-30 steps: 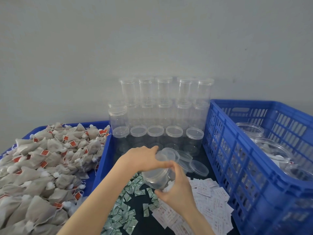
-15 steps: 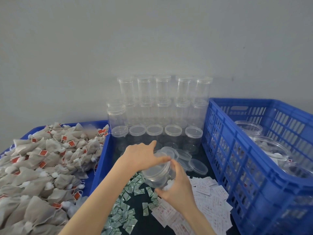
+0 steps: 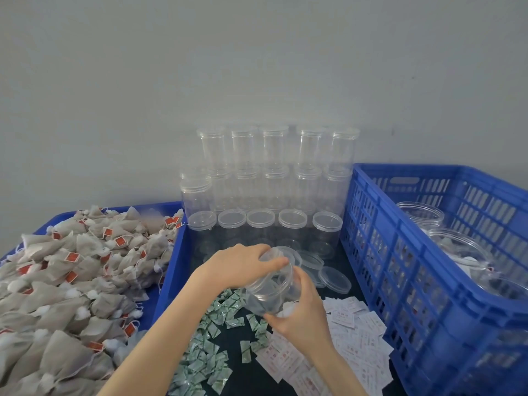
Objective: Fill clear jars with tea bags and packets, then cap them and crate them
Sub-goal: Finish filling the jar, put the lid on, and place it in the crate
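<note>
A clear plastic jar [image 3: 271, 292] is held tilted above the dark table, a bit of white content showing at its bottom. My right hand [image 3: 303, 312] grips its lower body from underneath. My left hand [image 3: 243, 265] covers the mouth, fingers curled over the clear lid [image 3: 281, 257] on the rim. Grey tea bags [image 3: 71, 281] with red tags fill a blue tray on the left. Green packets [image 3: 211, 338] and white packets [image 3: 343, 338] lie scattered on the table below my hands.
Stacked empty clear jars [image 3: 274, 190] stand against the wall. Loose lids [image 3: 334, 278] lie just right of the held jar. A blue slatted crate [image 3: 400, 267] on the right holds several capped jars [image 3: 457, 247].
The jar has stayed in place between my hands. My left hand's fingers have shifted round over the lid, and the thumb now lies flatter across it.
</note>
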